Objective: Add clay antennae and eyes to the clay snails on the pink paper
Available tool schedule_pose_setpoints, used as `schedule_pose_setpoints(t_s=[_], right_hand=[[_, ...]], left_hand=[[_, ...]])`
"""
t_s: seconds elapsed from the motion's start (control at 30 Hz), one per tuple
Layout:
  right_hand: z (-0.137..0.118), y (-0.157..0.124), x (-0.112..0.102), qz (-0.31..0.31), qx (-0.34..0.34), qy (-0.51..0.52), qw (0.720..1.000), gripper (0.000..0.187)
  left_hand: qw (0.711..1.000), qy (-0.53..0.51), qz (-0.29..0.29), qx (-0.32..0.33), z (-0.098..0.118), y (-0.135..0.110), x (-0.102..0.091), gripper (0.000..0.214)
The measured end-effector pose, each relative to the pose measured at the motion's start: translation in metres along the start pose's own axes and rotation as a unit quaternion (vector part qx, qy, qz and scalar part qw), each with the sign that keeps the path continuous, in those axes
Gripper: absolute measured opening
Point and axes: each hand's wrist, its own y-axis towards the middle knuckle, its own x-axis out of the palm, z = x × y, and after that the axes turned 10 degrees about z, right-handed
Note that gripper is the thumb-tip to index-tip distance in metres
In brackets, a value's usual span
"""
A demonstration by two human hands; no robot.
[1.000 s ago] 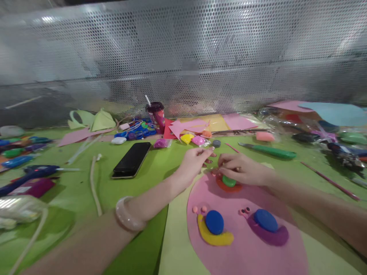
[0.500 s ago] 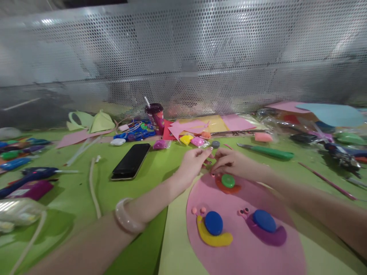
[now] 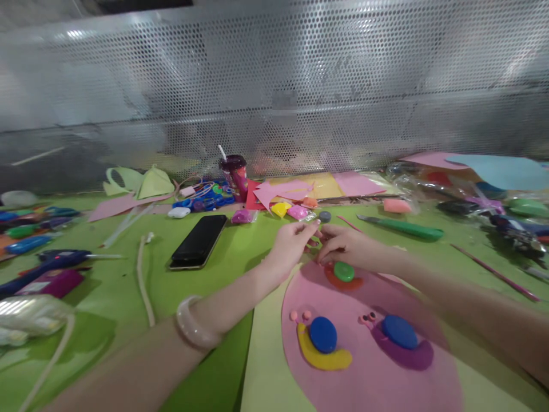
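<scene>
A pink paper oval (image 3: 369,372) lies on the green table and carries three clay snails. The far one is orange with a green cap shell (image 3: 343,272). The near ones are yellow with a blue cap (image 3: 322,335) and purple with a blue cap (image 3: 400,332). My left hand (image 3: 292,243) and my right hand (image 3: 345,247) meet just beyond the orange snail, fingertips pinched together over something too small to make out. A pale bangle (image 3: 194,323) sits on my left wrist.
A black phone (image 3: 198,240) lies left of the hands. Small clay packets (image 3: 281,209), a dark red cup with a straw (image 3: 235,174) and coloured paper sit behind. A green craft knife (image 3: 403,228) lies to the right, pens and a glue gun (image 3: 55,260) to the left.
My right hand slid left off the orange snail, uncovering its green shell, and its fingertips now meet my left hand's. The view shifted slightly.
</scene>
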Motion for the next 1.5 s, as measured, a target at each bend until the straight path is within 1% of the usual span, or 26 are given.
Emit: schedule_pose_setpoints(t_s=[0.17,0.3,0.4,0.47,0.57,0.63,0.67,0.7,0.77,0.83,0.9,0.97,1.03,1.23,1.33,1.4,1.5], right_hand=[[-0.004,-0.001,-0.003,0.008,0.018,0.029,0.999,0.016],[-0.006,-0.001,-0.001,-0.017,0.021,0.013,1.0,0.018],[-0.012,-0.001,-0.005,-0.027,0.028,0.018,0.999,0.019],[-0.016,-0.002,-0.011,-0.021,0.042,0.02,0.999,0.023],[-0.022,-0.004,-0.019,-0.006,0.049,0.007,0.999,0.034],[-0.022,-0.006,-0.02,0.023,0.053,-0.016,0.998,0.039],[-0.023,-0.006,-0.02,0.054,0.063,-0.032,0.996,0.04],[-0.023,-0.007,-0.019,0.092,0.075,-0.047,0.992,0.037],[-0.026,-0.007,-0.016,0.174,0.088,-0.067,0.979,0.026],[-0.031,-0.007,-0.012,0.226,0.079,-0.07,0.969,0.019],[-0.037,-0.008,-0.01,0.249,0.065,-0.069,0.964,0.018],[-0.042,-0.008,-0.008,0.263,0.067,-0.07,0.96,0.017],[-0.044,-0.008,-0.007,0.268,0.062,-0.072,0.959,0.017],[-0.036,-0.01,-0.007,0.263,0.008,-0.082,0.961,0.021],[-0.033,-0.012,-0.008,0.271,-0.013,-0.095,0.958,0.021],[-0.03,-0.013,-0.008,0.276,-0.018,-0.096,0.956,0.022],[-0.026,-0.015,-0.009,0.266,-0.003,-0.093,0.959,0.022]], left_hand=[[1.0,-0.009,0.006,0.0,-0.001,0.0,0.0,0.025],[1.0,-0.008,0.007,0.001,0.0,0.0,-0.001,0.027],[1.0,-0.004,0.007,0.0,0.0,0.0,-0.001,0.027],[1.0,-0.002,0.011,-0.004,0.0,0.0,0.0,0.026],[1.0,-0.003,0.014,-0.01,0.0,0.0,0.0,0.025],[1.0,-0.003,0.014,-0.011,-0.001,0.0,-0.001,0.025],[1.0,-0.003,0.013,-0.01,-0.001,0.0,-0.001,0.026],[1.0,-0.002,0.009,-0.01,-0.002,0.0,-0.002,0.026],[1.0,0.004,-0.005,-0.008,-0.002,0.0,-0.002,0.026],[1.0,0.01,-0.025,0.001,-0.003,0.001,-0.002,0.024],[0.998,0.003,-0.052,0.019,-0.003,0.001,-0.002,0.023],[0.997,-0.009,-0.071,0.031,-0.004,0.0,-0.002,0.024],[0.996,-0.021,-0.075,0.032,-0.004,0.0,-0.003,0.027],[0.996,-0.045,-0.072,0.016,-0.002,-0.004,-0.001,0.035],[0.997,-0.064,-0.04,-0.006,-0.002,-0.003,0.001,0.044],[0.998,-0.068,0.01,-0.001,-0.003,0.003,-0.002,0.048],[0.994,-0.032,0.098,0.032,-0.007,0.019,-0.015,0.043]])
